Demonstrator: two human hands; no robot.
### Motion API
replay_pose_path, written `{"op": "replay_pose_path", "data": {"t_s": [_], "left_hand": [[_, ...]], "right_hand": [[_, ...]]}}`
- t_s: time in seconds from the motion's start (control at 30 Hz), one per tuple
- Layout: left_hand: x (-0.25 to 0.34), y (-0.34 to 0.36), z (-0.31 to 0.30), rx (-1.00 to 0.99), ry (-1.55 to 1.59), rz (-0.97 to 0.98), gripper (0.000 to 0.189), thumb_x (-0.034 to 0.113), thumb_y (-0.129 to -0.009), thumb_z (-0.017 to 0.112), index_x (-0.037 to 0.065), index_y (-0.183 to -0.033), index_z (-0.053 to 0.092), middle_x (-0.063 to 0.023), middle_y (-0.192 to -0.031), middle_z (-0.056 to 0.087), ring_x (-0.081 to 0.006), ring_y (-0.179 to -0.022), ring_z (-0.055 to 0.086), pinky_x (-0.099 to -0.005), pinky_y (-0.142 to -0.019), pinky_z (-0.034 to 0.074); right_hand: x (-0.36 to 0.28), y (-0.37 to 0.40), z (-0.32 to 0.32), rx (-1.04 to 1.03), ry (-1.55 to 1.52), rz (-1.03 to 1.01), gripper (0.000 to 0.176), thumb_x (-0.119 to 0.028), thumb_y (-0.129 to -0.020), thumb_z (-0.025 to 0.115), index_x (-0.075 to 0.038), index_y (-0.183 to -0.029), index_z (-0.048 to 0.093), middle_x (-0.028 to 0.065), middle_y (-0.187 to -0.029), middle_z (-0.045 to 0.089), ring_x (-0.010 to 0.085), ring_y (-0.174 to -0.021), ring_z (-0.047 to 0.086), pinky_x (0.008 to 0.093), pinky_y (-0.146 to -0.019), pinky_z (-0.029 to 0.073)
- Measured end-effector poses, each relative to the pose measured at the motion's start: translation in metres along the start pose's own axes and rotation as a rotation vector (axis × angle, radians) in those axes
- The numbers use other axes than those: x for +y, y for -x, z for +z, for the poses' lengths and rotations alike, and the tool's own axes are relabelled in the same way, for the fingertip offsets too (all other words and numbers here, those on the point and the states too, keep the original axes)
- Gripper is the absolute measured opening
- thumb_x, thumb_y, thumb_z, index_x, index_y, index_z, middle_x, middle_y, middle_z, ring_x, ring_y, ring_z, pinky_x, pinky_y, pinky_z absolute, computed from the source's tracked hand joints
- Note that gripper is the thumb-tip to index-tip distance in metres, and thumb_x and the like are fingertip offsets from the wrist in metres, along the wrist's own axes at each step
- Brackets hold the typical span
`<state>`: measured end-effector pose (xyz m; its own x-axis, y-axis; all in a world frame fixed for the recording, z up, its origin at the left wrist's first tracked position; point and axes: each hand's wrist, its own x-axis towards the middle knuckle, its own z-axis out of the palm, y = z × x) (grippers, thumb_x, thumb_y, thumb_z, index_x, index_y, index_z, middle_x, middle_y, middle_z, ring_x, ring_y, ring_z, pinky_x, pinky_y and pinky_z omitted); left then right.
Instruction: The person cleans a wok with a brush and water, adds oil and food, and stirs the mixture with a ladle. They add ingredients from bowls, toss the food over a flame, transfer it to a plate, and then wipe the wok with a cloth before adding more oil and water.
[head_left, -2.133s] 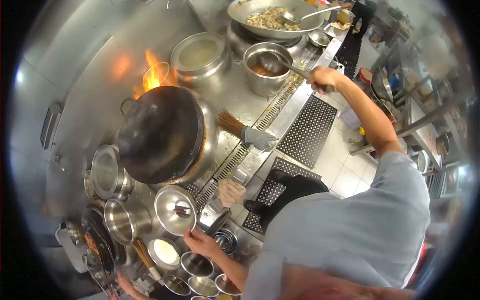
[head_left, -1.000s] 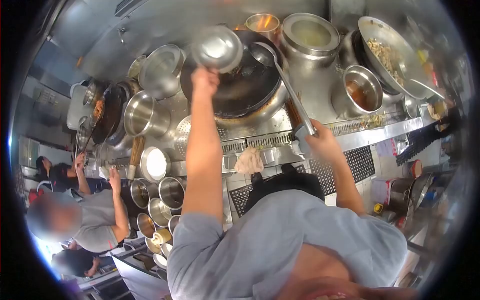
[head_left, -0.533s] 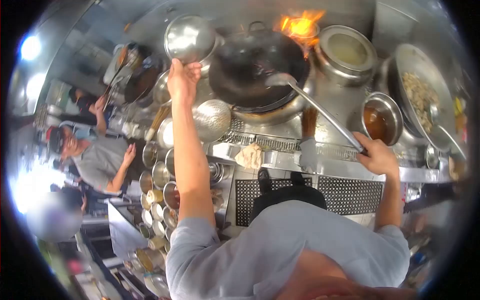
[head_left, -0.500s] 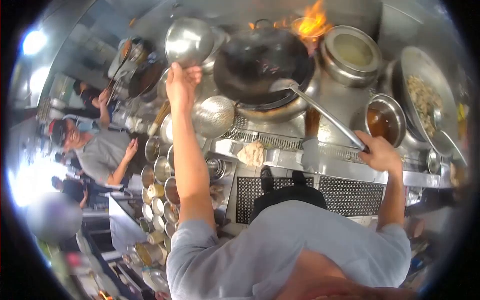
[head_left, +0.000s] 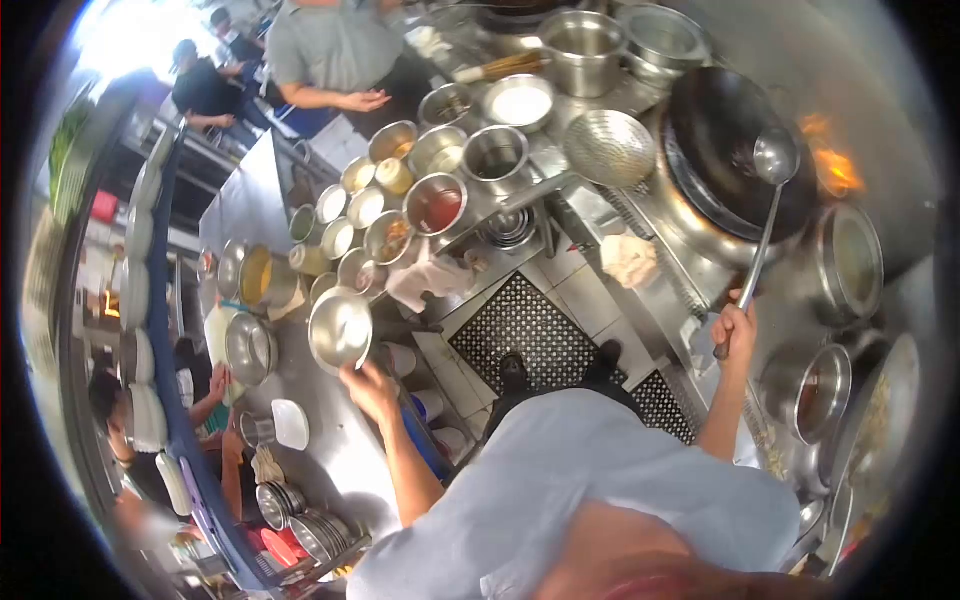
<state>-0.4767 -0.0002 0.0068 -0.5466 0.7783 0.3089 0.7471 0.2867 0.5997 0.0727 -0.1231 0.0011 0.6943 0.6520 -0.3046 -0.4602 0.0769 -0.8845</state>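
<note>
At the rim of a shiny steel bowl [head_left: 340,330], my left hand [head_left: 372,390] is closed, with the bowl tilted beside the steel counter on the left. My right hand [head_left: 735,330] wraps round the handle of a long steel ladle [head_left: 768,235]. The ladle's round head is over the dark wok [head_left: 715,130] on the stove. A perforated strainer [head_left: 608,148] rests left of the wok. Steel containers of ingredients stand between the strainer and the bowl, one with red liquid [head_left: 437,205].
Flames [head_left: 835,170] rise behind the wok. Pots, one with brown sauce [head_left: 818,393], stand at the right. A crumpled cloth [head_left: 630,260] lies on the stove edge. A person in grey [head_left: 335,50] stands at upper left; other people are beyond the shelf at left.
The view has turned left. My left hand has carried the bowl away from the stove to the counter side. My right hand still holds the ladle at the wok.
</note>
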Motion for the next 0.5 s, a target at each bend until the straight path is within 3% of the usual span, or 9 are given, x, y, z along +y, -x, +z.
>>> {"op": "replay_pose_path", "data": {"t_s": [0.03,0.1,0.13,0.2,0.23,0.3,0.33,0.43,0.5], "left_hand": [[-0.066,-0.002,-0.002,0.097,-0.054,-0.013,0.025,0.014,-0.091,0.051,-0.003,-0.108,0.048,-0.0238,-0.1,0.058,-0.0356,-0.086,0.059,-0.0407,-0.075,0.047],[-0.095,0.001,-0.03,0.161,-0.078,-0.213,0.026,0.016,-0.091,0.05,-0.003,-0.109,0.046,-0.0228,-0.1,0.058,-0.0366,-0.09,0.058,-0.0421,-0.079,0.046],[-0.11,-0.003,-0.037,0.152,-0.077,-0.229,0.026,0.016,-0.091,0.05,-0.003,-0.109,0.046,-0.0228,-0.1,0.058,-0.0366,-0.09,0.058,-0.0421,-0.079,0.046],[-0.138,-0.011,-0.044,0.146,0.115,-0.512,0.039,0.018,-0.091,0.051,-0.002,-0.123,0.039,-0.024,-0.112,0.056,-0.0369,-0.098,0.057,-0.0412,-0.084,0.045],[-0.143,-0.013,-0.046,0.132,0.113,-0.534,0.039,0.018,-0.091,0.051,-0.002,-0.123,0.039,-0.024,-0.112,0.056,-0.0369,-0.098,0.057,-0.0412,-0.084,0.045],[-0.144,-0.02,-0.043,0.153,0.017,-0.321,0.056,0.019,-0.091,0.052,0.0,-0.137,0.025,-0.0267,-0.129,0.044,-0.0369,-0.106,0.055,-0.0401,-0.088,0.045],[-0.162,-0.023,-0.039,0.019,0.286,-0.43,0.067,0.019,-0.09,0.052,0.003,-0.143,0.014,-0.0266,-0.14,0.031,-0.0366,-0.108,0.054,-0.0392,-0.09,0.045],[-0.166,-0.022,-0.03,-0.081,0.189,-0.296,0.067,0.018,-0.09,0.053,0.003,-0.143,0.015,-0.0257,-0.141,0.029,-0.0372,-0.108,0.053,-0.0391,-0.09,0.045],[-0.173,-0.026,-0.027,-0.116,0.287,-0.335,0.066,0.017,-0.09,0.053,0.004,-0.144,0.016,-0.0239,-0.139,0.033,-0.0339,-0.106,0.055,-0.0364,-0.087,0.047]], "right_hand": [[0.012,-0.002,0.01,-0.015,0.01,0.004,0.029,-0.006,-0.083,0.051,-0.007,-0.112,0.048,-0.0017,-0.05,0.036,0.0116,-0.036,0.038,0.0264,-0.035,0.032],[0.041,-0.009,0.027,-0.288,-0.248,0.297,0.027,-0.008,-0.083,0.049,-0.008,-0.111,0.049,-0.0031,-0.048,0.034,0.0116,-0.035,0.035,0.0284,-0.037,0.032],[0.042,0.001,0.06,-0.381,-0.155,0.374,0.026,-0.01,-0.084,0.049,-0.008,-0.11,0.05,-0.004,-0.048,0.035,0.011,-0.034,0.034,0.0303,-0.039,0.032],[0.042,0.028,0.132,-0.438,-0.108,0.43,0.021,-0.007,-0.085,0.051,-0.007,-0.105,0.053,-0.0037,-0.048,0.035,0.0108,-0.034,0.034,0.031,-0.039,0.032],[0.047,0.037,0.156,-0.467,-0.101,0.416,0.021,-0.007,-0.085,0.052,-0.007,-0.105,0.054,-0.004,-0.048,0.035,0.0107,-0.034,0.035,0.0305,-0.037,0.032],[0.041,0.062,0.198,-0.514,-0.041,0.454,0.025,-0.007,-0.084,0.053,-0.005,-0.109,0.053,-0.003,-0.051,0.037,0.0104,-0.034,0.036,0.0281,-0.035,0.031],[0.038,0.077,0.216,-0.51,-0.022,0.455,0.025,-0.007,-0.084,0.053,-0.005,-0.109,0.053,-0.003,-0.051,0.037,0.0104,-0.034,0.036,0.0281,-0.035,0.031],[0.031,0.115,0.263,-0.556,0.237,0.451,0.032,-0.006,-0.083,0.053,-0.003,-0.115,0.051,0.0,-0.056,0.043,0.0108,-0.035,0.039,0.0265,-0.035,0.034],[0.029,0.126,0.289,-0.66,0.738,0.316,0.037,-0.005,-0.081,0.052,-0.001,-0.118,0.05,0.0034,-0.062,0.049,0.0118,-0.037,0.044,0.0258,-0.036,0.037]]}}
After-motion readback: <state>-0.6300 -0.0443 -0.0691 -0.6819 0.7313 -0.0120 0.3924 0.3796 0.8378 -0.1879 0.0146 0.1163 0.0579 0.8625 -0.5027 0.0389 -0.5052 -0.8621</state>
